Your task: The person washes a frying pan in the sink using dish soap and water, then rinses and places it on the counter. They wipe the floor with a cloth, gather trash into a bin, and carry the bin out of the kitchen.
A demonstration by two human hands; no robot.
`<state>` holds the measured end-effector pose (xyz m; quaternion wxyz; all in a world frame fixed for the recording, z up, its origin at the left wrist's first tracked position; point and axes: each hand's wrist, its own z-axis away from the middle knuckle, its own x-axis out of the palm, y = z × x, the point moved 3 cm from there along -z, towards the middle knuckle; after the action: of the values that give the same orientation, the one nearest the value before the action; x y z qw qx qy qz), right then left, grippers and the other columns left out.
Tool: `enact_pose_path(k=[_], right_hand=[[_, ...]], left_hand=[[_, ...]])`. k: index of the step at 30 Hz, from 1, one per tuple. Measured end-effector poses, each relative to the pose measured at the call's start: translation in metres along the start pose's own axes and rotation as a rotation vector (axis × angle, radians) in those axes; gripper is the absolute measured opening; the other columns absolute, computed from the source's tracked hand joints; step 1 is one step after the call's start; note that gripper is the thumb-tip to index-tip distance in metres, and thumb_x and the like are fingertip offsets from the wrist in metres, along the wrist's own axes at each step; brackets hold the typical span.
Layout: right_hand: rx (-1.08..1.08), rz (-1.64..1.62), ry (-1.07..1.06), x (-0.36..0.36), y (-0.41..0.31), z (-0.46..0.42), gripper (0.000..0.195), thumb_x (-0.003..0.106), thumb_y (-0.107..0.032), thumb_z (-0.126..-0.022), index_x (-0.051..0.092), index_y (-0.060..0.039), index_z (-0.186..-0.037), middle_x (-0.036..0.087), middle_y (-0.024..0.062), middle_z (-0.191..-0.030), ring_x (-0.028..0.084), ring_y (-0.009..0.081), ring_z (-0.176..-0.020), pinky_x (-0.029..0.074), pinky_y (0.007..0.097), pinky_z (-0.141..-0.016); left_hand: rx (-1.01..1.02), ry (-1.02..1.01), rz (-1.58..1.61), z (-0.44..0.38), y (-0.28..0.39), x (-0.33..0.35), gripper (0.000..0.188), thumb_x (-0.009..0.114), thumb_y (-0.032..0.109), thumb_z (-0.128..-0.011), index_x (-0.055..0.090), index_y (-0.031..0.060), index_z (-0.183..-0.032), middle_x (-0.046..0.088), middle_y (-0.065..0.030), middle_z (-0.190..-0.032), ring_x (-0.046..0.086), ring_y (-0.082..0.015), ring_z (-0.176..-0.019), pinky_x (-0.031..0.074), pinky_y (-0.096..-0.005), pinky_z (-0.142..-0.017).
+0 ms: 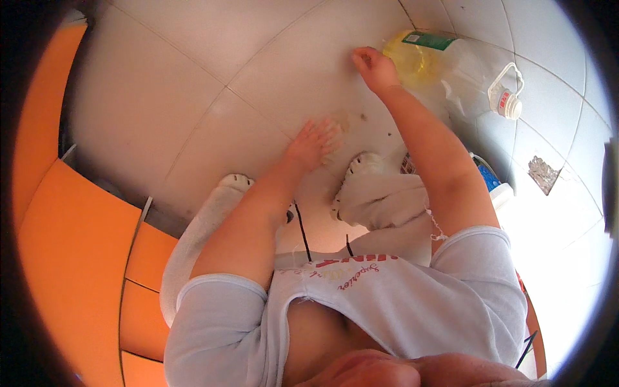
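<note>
My left hand (314, 144) is low over the pale tiled floor (193, 96), fingers spread and nothing visible in its grasp. A yellowish smear (342, 121) and a few dark specks lie on the floor close to its fingertips. Farther out, my right hand (376, 70) has its fingers curled in, and I see no object inside it. Beside that hand, by the wall, stands a large clear plastic jug (459, 72) with yellow liquid low inside, a green label, a white carrying handle and a white cap (509, 106). Whether my right hand touches the jug is unclear.
Orange cabinet fronts (72, 227) run along the left. A tiled wall (546, 63) with a broken patch (544, 174) rises on the right. A blue-and-white container (491, 179) is partly hidden behind my right arm. My fluffy pale slippers (236, 182) are on the floor.
</note>
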<state>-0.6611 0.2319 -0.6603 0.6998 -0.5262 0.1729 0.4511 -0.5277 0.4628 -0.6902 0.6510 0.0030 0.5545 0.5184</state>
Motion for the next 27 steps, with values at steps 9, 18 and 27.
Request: enact_pose_path(k=[9, 18, 27], right_hand=[[0.029, 0.051, -0.045, 0.021, -0.001, 0.005, 0.021, 0.058, -0.029, -0.084, 0.065, -0.0128, -0.096, 0.067, 0.0103, -0.087, 0.063, 0.0281, -0.076, 0.051, 0.0377, -0.070], [-0.123, 0.041, -0.098, 0.041, -0.024, 0.019, 0.019, 0.056, -0.029, -0.084, 0.065, -0.0137, -0.091, 0.066, 0.0081, -0.088, 0.062, 0.0290, -0.077, 0.050, 0.0390, -0.069], [-0.072, 0.006, -0.086, 0.039, -0.031, 0.007, 0.023, 0.057, -0.028, -0.081, 0.063, -0.0121, -0.097, 0.064, 0.0108, -0.091, 0.062, 0.0294, -0.084, 0.049, 0.0404, -0.071]], left_hand=[[0.593, -0.472, -0.373, 0.090, 0.009, 0.014, 0.047, 0.052, 0.040, -0.084, 0.045, 0.0390, -0.130, 0.020, 0.0089, -0.151, 0.011, -0.0134, -0.141, 0.003, -0.0473, -0.114], [0.175, -0.389, 0.305, 0.136, -0.113, -0.008, 0.058, 0.056, 0.036, -0.083, 0.037, 0.0308, -0.138, 0.023, 0.0071, -0.150, 0.017, -0.0144, -0.139, 0.006, -0.0463, -0.115], [-1.027, 0.100, -0.073, 0.203, -0.196, -0.064, 0.066, 0.059, 0.030, -0.085, 0.027, 0.0370, -0.142, 0.003, -0.0119, -0.153, 0.004, -0.0349, -0.140, 0.015, -0.0519, -0.110]])
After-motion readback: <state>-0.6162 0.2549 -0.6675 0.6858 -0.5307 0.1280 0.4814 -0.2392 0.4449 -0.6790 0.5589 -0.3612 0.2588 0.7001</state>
